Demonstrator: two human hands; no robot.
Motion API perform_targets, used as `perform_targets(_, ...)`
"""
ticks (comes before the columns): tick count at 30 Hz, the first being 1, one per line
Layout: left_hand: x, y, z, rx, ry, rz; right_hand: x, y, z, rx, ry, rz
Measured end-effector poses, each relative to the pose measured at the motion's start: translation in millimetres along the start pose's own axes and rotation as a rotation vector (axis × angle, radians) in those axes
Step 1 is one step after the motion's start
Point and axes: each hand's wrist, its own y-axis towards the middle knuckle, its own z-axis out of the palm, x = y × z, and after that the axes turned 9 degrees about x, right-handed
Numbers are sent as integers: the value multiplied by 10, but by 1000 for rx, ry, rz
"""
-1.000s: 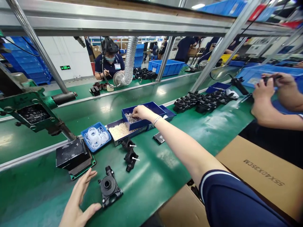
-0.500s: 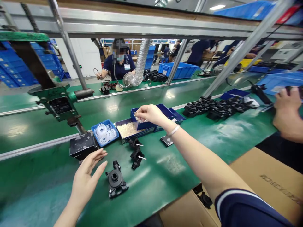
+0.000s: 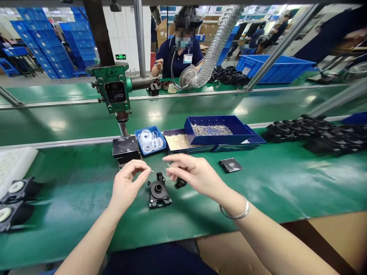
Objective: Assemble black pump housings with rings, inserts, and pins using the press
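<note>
My left hand point(image 3: 128, 185) pinches a thin metal pin point(image 3: 152, 171) between thumb and forefinger, just left of a black plastic housing point(image 3: 158, 189). The housing lies on the green bench with its round central opening facing up. My right hand point(image 3: 197, 177) hovers to the right of the housing; its fingertips are slightly blurred around another small metal pin point(image 3: 168, 165). Beneath this hand a second black part point(image 3: 180, 183) is mostly hidden. Behind both hands, a dark blue bin point(image 3: 220, 139) holds many loose metal pins.
A small blue tray point(image 3: 156, 150) of white rings and a bin of small cream-coloured pieces point(image 3: 179, 141) sit beside a green press point(image 3: 113, 89). Black parts point(image 3: 315, 133) are piled at right, others point(image 3: 17, 189) lie at left. A co-worker point(image 3: 183, 53) sits opposite.
My right hand has come back from the pin bin to beside the housing. My left hand has closed on a pin. The camera view has turned and levelled.
</note>
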Motion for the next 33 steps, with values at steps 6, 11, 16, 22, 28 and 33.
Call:
perform_targets(6, 314, -154, -48, 92, 276, -170, -238, -138, -37, -49, 32, 101)
perform_targets(11, 308, -216, -52, 58, 341, -104, -323, -210, -68, -97, -47, 88)
perform_targets(16, 276, -228, -68, 87, 406, -54, -364, -234, -49, -99, -116, 16)
perform_targets(22, 289, -239, -42, 111, 440, -26, -317, -299, -6, -29, -301, -130)
perform_targets(28, 265, -249, -59, 102, 468, -52, -200, -429, 46, 92, -482, -76)
perform_targets(33, 230, -258, -19, 114, 519, -7, -101, -486, 106, 260, -563, -71)
